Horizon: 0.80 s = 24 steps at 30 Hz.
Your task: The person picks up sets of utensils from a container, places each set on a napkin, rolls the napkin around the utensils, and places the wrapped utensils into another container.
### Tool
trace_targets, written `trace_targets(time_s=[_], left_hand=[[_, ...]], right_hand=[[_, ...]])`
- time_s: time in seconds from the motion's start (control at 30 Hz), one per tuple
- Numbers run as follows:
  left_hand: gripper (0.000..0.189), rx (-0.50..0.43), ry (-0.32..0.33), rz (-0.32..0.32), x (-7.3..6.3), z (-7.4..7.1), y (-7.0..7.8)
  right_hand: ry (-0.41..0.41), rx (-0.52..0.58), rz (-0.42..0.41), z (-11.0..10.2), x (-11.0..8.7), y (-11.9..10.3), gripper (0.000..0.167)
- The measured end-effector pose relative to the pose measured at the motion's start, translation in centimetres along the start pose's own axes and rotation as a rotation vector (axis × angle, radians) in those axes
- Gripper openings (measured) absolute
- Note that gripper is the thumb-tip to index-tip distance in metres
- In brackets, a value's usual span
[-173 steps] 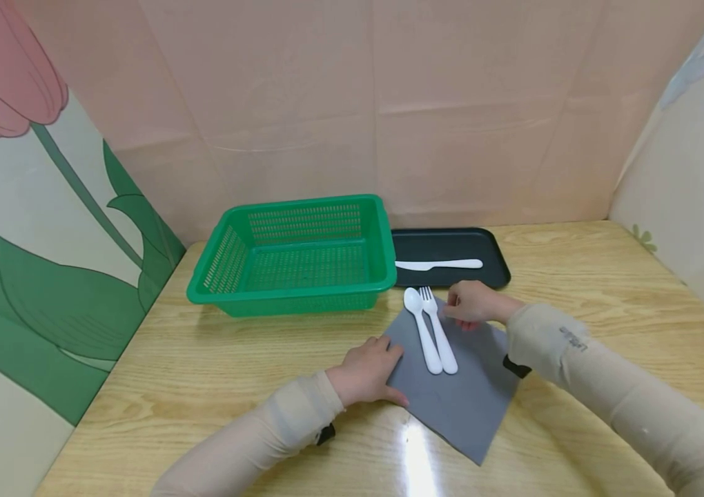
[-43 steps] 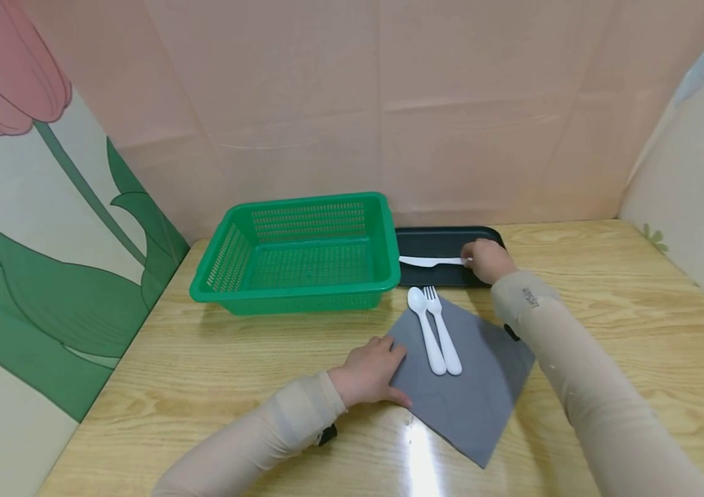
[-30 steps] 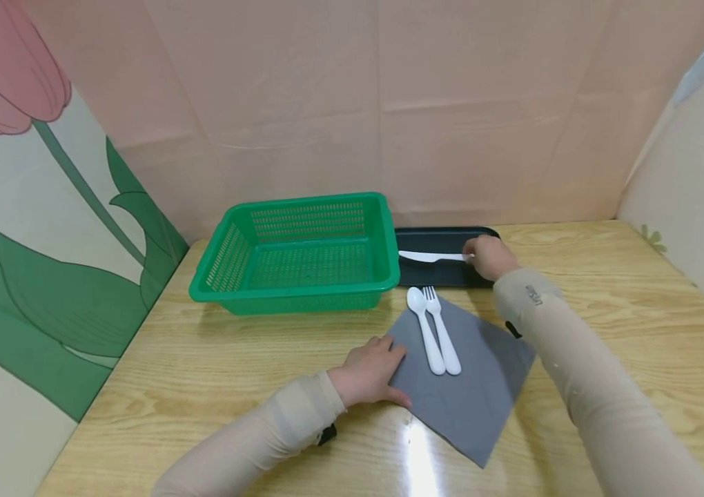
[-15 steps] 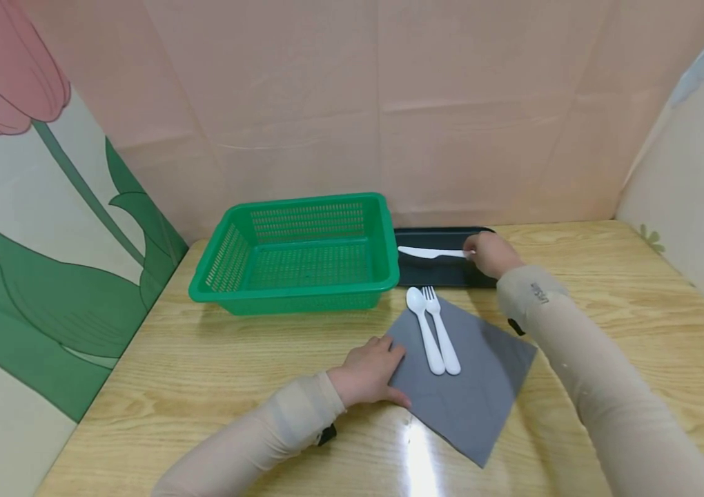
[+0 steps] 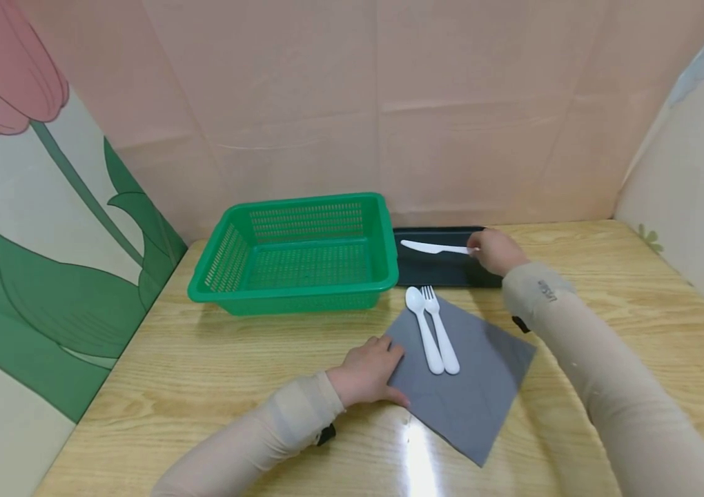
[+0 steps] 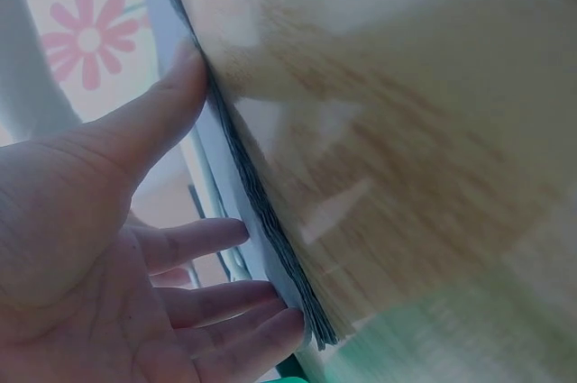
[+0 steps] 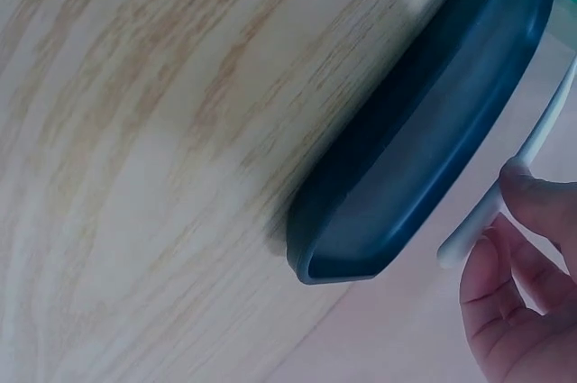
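Observation:
My right hand point(image 5: 496, 251) pinches a white plastic knife point(image 5: 431, 246) by its handle over the black tray point(image 5: 445, 277). In the right wrist view the knife point(image 7: 478, 221) stands clear of the tray point(image 7: 397, 158), between thumb and fingertips, its handle end poking out. My left hand point(image 5: 367, 371) rests with spread fingers on the left edge of a grey folded napkin point(image 5: 476, 400). The left wrist view shows thumb and fingertips along the napkin's layered edge point(image 6: 261, 207). A white spoon point(image 5: 425, 338) and fork point(image 5: 442, 337) lie side by side on the napkin, heads toward the tray.
A green plastic basket point(image 5: 302, 304) stands left of the tray, its right side close against the tray's left end. Wood-grain table point(image 5: 252, 352) surrounds the napkin. Behind the table hangs a pinkish cloth point(image 5: 302, 103); painted panels flank it.
My right hand has gone from beside the fork on the napkin to the tray, gripped the knife there and raised it, shifting slightly right. The left hand keeps its place.

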<state>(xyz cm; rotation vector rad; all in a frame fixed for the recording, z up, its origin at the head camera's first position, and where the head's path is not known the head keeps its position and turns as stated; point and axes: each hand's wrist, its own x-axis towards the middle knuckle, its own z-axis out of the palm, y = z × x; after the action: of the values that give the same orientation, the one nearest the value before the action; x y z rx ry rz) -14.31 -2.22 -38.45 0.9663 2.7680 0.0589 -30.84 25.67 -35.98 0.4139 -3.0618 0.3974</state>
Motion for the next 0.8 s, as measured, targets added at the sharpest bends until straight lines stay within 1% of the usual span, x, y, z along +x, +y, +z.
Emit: trace_targets(time_s=[0.3,0.47,0.67,0.8], left_hand=[[0.066,-0.005,0.002,0.002,-0.1,-0.1,0.0],[0.066,-0.005,0.006,0.005,-0.2,-0.1,0.0],[0.066,-0.002,0.007,0.003,-0.2,-0.1,0.0],[0.066,-0.002,0.005,0.0,-0.2,-0.1,0.0]], right_hand=[[0.041,-0.013,-0.027,-0.5,-0.3,0.2,0.013],[0.032,-0.005,-0.04,-0.7,-0.4,0.2,0.014],[0.006,-0.003,-0.023,-1.0,-0.5,-0.2,0.016],[0.005,-0.004,-0.027,-1.2,-0.6,-0.3,0.016]])
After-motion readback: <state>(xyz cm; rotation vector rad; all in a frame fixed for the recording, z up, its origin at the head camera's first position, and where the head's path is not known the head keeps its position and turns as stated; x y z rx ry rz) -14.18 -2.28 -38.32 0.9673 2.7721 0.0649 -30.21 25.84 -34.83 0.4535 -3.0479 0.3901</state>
